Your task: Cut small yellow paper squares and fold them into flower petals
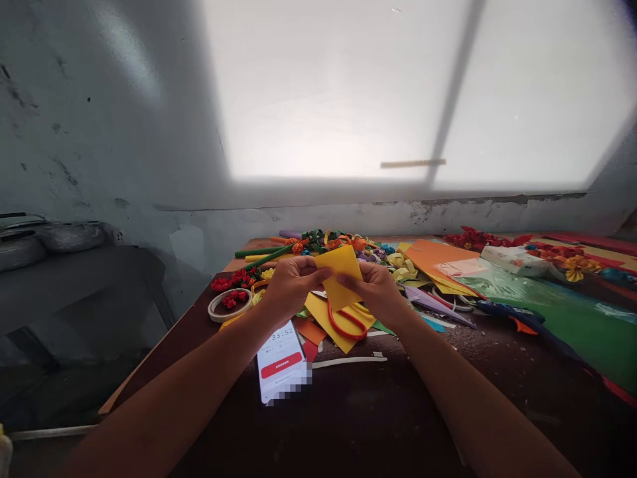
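Note:
Both my hands hold one piece of yellow paper [340, 275] up above the dark table [378, 411]. My left hand [291, 285] pinches its left edge, fingers closed. My right hand [381, 289] grips its right side with closed fingers. Under the hands lie a larger yellow sheet [324, 318] and scissors with red handles [346, 323]. A phone [279, 358] with a lit screen and a red button lies near my left forearm.
Paper flowers and green rolled stems [279, 253] are heaped at the table's far side. Orange sheets [438, 259], green plastic [562, 312], a tape roll with red flowers [229, 304] and paper scraps surround the hands. A grey wall stands behind; the table's edge runs along the left.

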The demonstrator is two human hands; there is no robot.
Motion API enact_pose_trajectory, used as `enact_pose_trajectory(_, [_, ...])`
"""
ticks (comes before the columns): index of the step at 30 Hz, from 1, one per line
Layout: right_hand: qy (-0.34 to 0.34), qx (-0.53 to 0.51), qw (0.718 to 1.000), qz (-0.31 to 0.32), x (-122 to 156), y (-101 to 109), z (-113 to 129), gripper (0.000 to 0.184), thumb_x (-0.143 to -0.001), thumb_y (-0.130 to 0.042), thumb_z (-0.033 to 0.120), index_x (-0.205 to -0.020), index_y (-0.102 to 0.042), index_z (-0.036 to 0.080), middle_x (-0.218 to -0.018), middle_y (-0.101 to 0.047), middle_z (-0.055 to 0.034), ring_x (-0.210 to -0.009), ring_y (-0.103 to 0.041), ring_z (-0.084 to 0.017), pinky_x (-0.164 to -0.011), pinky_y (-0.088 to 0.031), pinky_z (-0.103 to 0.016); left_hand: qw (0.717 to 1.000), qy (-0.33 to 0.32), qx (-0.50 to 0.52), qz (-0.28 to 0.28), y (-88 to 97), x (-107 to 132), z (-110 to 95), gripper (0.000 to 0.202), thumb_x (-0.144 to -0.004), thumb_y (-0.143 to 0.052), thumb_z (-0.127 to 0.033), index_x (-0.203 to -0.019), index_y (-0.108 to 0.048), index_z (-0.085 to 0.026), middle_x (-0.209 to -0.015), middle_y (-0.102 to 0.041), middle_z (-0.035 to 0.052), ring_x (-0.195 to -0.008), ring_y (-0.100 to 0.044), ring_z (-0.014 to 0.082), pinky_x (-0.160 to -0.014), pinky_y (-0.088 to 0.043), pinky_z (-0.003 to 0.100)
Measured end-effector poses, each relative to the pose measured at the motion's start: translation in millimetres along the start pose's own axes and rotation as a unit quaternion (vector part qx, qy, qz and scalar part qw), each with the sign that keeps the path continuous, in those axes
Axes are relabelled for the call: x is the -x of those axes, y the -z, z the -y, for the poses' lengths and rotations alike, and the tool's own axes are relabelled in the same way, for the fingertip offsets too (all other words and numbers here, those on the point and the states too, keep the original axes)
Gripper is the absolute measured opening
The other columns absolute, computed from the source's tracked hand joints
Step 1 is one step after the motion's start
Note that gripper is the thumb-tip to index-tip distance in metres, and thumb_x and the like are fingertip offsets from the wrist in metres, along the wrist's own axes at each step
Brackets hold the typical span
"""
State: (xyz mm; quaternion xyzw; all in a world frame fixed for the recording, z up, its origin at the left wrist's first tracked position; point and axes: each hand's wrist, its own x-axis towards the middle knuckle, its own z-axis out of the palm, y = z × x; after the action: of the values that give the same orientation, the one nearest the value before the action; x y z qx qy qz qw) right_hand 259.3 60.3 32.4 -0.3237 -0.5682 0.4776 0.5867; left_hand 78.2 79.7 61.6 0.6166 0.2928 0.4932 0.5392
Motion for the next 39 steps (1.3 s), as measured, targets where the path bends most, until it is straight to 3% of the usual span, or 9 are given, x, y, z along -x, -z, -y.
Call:
enact_pose_trajectory(8, [0.005,0.005,0.992,-0.125,-1.3,6.8,4.4,0.038,-0.048,-0.098,0.041,-0.067,-0.077,0.016,-0.066,-0.074,-0.0051,-0.06,-0.066,-0.019,-0.055,-0.052,-0.027,0.998,-0.013,-0.063,-0.007,1.8,-0.5,2.1,0.036,-0.068,-0.089,-0.041,-0.084,-0.071,-0.013,-0.079,-0.076,0.0053,-0.074,-0.071,0.02,-0.072,-0.056,0.032])
enact_pose_trajectory(12, [0.018,0.09,0.989,-0.114,3.8,5.8,2.0,0.029,-0.055,-0.095,0.038,-0.068,-0.08,0.017,-0.062,-0.072,-0.0027,-0.057,-0.06,-0.015,-0.052,-0.047,-0.025,0.961,-0.145,-0.234,-0.013,0.4,5.2,0.0,0.027,-0.076,-0.083,-0.036,-0.091,-0.074,-0.016,-0.091,-0.075,0.005,-0.087,-0.069,0.0201,-0.079,-0.052,0.031])
enact_pose_trajectory(15, [0.012,0.14,0.988,-0.057,7.2,1.9,-1.0,0.025,-0.063,-0.091,0.038,-0.07,-0.081,0.016,-0.062,-0.069,-0.0007,-0.057,-0.055,-0.012,-0.051,-0.042,-0.023,0.937,-0.187,-0.294,0.005,-2.3,8.7,-4.5,0.02,-0.08,-0.079,-0.036,-0.08,-0.076,-0.016,-0.085,-0.074,0.005,-0.083,-0.067,0.0183,-0.078,-0.05,0.03])
enact_pose_trajectory(18, [-0.006,0.159,0.987,-0.005,7.0,0.1,-2.8,0.025,-0.064,-0.09,0.037,-0.069,-0.08,0.015,-0.059,-0.064,0.0006,-0.056,-0.05,-0.01,-0.05,-0.037,-0.022,0.95,-0.155,-0.272,0.013,-3.2,8.5,-6.5,0.024,-0.078,-0.081,-0.038,-0.072,-0.075,-0.016,-0.072,-0.07,0.003,-0.071,-0.063,0.016,-0.068,-0.048,0.028])
enact_pose_trajectory(22, [-0.064,0.118,0.991,0.008,2.5,2.5,-2.7,0.031,-0.057,-0.094,0.038,-0.07,-0.079,0.014,-0.062,-0.067,-0.0007,-0.056,-0.053,-0.011,-0.051,-0.039,-0.022,0.988,-0.013,-0.154,0.001,1.4,3.3,-5.7,0.037,-0.068,-0.085,-0.048,-0.066,-0.071,-0.015,-0.059,-0.064,0.0008,-0.053,-0.055,0.0128,-0.05,-0.041,0.025])
enact_pose_trajectory(27, [-0.095,0.08,0.992,-0.006,-2.5,7.4,-1.8,0.037,-0.053,-0.095,0.043,-0.068,-0.079,0.014,-0.065,-0.072,-0.0037,-0.06,-0.06,-0.013,-0.059,-0.049,-0.025,0.993,0.066,-0.062,-0.071,9.8,-4.2,-8.3,0.05,-0.052,-0.092,-0.055,-0.07,-0.072,-0.012,-0.062,-0.068,0.0051,-0.052,-0.062,0.0167,-0.048,-0.044,0.026])
enact_pose_trajectory(31, [-0.088,0.073,0.993,-0.009,-3.5,11.8,-3.5,0.041,-0.053,-0.095,0.048,-0.071,-0.08,0.014,-0.067,-0.075,-0.0061,-0.061,-0.064,-0.014,-0.063,-0.052,-0.027,0.994,0.068,-0.025,-0.085,16.7,-9.0,-13.2,0.054,-0.049,-0.093,-0.056,-0.072,-0.072,-0.011,-0.065,-0.07,0.0068,-0.053,-0.063,0.0169,-0.048,-0.046,0.026])
enact_pose_trajectory(35, [-0.058,0.057,0.997,-0.003,-5.2,14.7,-7.2,0.046,-0.059,-0.091,0.054,-0.075,-0.079,0.013,-0.072,-0.077,-0.0088,-0.066,-0.069,-0.017,-0.069,-0.055,-0.03,0.989,0.014,-0.015,-0.143,29.4,-15.5,-19.2,0.053,-0.053,-0.09,-0.057,-0.078,-0.069,-0.014,-0.067,-0.068,0.003,-0.055,-0.063,0.0172,-0.05,-0.049,0.026])
enact_pose_trajectory(39, [0.025,0.086,0.996,-0.015,-6.8,11.6,-9.2,0.047,-0.071,-0.082,0.06,-0.081,-0.074,0.015,-0.077,-0.074,-0.0063,-0.072,-0.068,-0.017,-0.069,-0.052,-0.028,0.974,-0.074,-0.154,-0.148,32.8,-13.8,-18.8,0.044,-0.07,-0.076,-0.061,-0.074,-0.065,-0.018,-0.063,-0.062,-0.0003,-0.054,-0.058,0.0155,-0.048,-0.044,0.025])
